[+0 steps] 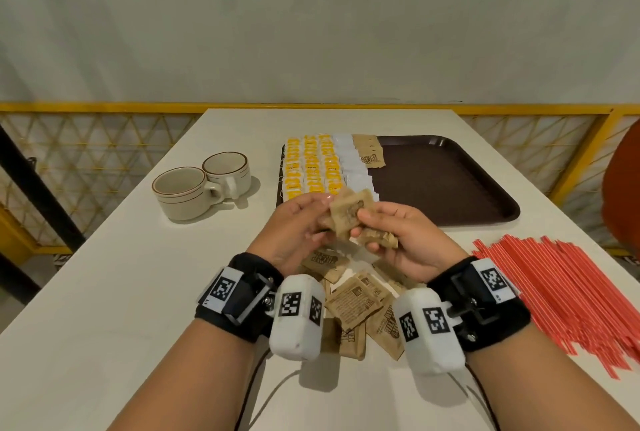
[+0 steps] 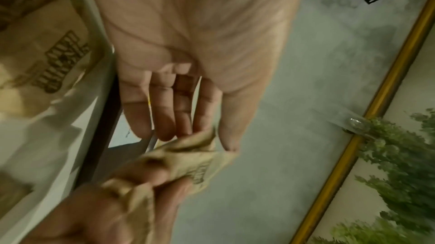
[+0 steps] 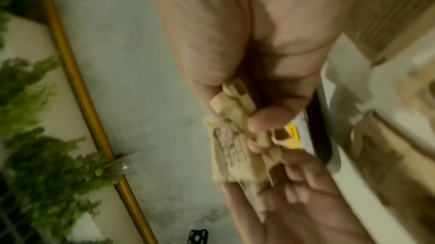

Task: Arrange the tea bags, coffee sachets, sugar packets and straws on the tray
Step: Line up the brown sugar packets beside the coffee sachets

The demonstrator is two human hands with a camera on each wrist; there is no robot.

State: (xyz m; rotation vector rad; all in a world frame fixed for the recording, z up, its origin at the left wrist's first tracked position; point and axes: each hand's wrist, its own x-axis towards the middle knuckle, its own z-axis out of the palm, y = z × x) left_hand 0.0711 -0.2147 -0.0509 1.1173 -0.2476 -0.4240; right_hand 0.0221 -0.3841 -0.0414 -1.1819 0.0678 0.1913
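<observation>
Both hands hover over the table just in front of the brown tray. My right hand grips a small bunch of brown sugar packets. My left hand pinches one brown packet from that bunch between thumb and fingertips. On the tray's left part lie rows of yellow tea bags, a row of white packets and a short row of brown packets. Loose brown packets lie on the table under my wrists. Red straws lie at the right.
Two cream cups stand left of the tray. The white table ends at a yellow railing with mesh at the back. An orange chair back shows at the right edge. The tray's right half is bare.
</observation>
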